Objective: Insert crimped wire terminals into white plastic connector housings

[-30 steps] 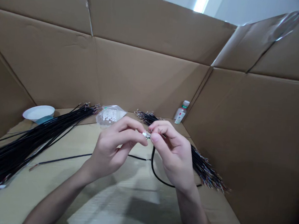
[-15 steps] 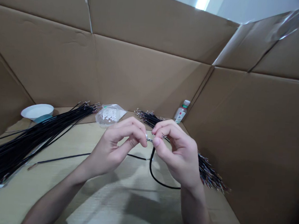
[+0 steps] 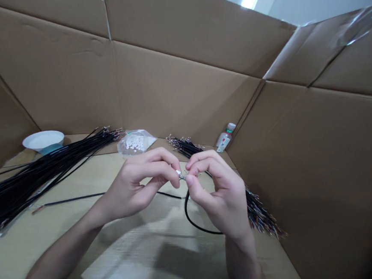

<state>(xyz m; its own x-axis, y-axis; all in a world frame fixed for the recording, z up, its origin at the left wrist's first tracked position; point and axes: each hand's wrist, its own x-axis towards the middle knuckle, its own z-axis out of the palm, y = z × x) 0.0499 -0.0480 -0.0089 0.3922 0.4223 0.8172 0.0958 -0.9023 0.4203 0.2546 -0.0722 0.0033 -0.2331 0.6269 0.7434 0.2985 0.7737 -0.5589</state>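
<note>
The left hand's fingers (image 3: 177, 178) are pinching a small white piece (image 3: 178, 172), with their tips partly hiding it. Right beside it, the right hand's fingers (image 3: 190, 180) are gripping thin wires (image 3: 182, 178), which seem to be coming from the black cable (image 3: 195, 226) looping below the white piece. All are hanging in the air above the surface (image 3: 70, 220).

The white piece is looking light, hard and easily dropped, so its sides are offering the best hold. The wires are seeming soft and prone to bending, calling for a pinch near their ends; the cable is looking springier and may be tugging at them.

Beyond the white piece and to its left, a loose cable (image 3: 75, 198) is lying behind the left hand, then a large cable bundle (image 3: 41, 175) and a bowl (image 3: 44, 138). A plastic bag (image 3: 149, 140) is sitting farther back. To the right, another cable bundle (image 3: 262, 214) is running behind the right hand, with a bottle (image 3: 224, 139) leaning beyond. Nothing is visibly blocking the fingers.
</note>
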